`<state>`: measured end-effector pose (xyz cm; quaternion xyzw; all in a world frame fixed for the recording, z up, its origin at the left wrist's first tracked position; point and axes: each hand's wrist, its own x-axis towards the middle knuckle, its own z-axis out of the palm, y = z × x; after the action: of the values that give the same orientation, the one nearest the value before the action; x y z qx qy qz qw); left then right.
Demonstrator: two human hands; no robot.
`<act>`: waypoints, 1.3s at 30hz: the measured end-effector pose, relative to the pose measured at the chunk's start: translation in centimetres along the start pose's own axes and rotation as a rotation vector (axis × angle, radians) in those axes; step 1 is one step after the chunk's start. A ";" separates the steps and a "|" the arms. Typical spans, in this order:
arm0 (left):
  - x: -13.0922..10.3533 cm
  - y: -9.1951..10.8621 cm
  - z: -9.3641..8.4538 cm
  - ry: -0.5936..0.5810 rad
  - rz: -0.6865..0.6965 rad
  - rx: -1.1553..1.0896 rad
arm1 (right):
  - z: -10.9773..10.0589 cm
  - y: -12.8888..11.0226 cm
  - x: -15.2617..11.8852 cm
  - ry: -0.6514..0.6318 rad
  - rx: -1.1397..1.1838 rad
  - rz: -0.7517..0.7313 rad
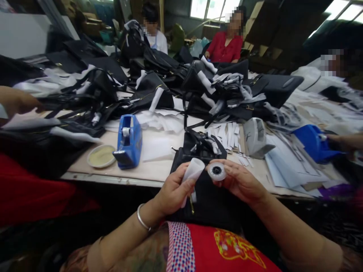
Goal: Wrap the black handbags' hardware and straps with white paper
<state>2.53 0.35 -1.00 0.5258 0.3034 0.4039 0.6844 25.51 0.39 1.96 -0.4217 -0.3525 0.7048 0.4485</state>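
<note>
My left hand (176,189) is wrapped round a rolled sheet of white paper (195,169), its open end tilted up. Just to the right, my right hand (241,179) grips a small round whitish piece with a dark centre (217,171), possibly a roll seen end-on. The two held things are close together, with a narrow gap between them. Below and behind them a black bag (210,200) lies over the table's front edge, its straps and wrapped parts on top.
A blue tape dispenser (129,141) and a round dish (101,156) stand left; a grey dispenser (256,138) and paper strips (228,136) lie right. Black bags (153,90) pile up behind. People sit across the table; other people's hands reach in at both sides.
</note>
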 end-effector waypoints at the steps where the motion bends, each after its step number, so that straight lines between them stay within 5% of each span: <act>1: 0.0 -0.1 -0.1 -0.011 -0.002 -0.024 | 0.6 0.3 0.0 -0.009 0.005 0.010; 14: 0.2 -0.8 -0.5 0.027 -0.073 -0.063 | 3.3 1.5 0.5 0.035 0.149 0.104; 24: -0.1 -0.5 -0.4 0.031 -0.073 -0.030 | 3.7 2.8 1.5 0.299 0.116 0.024; 39: 0.0 -0.5 -0.5 0.015 -0.115 -0.062 | 3.8 2.5 2.4 0.444 0.092 -0.038</act>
<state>2.27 0.52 -1.62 0.4828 0.3256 0.3769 0.7203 20.62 1.30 0.66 -0.5389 -0.2205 0.6017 0.5468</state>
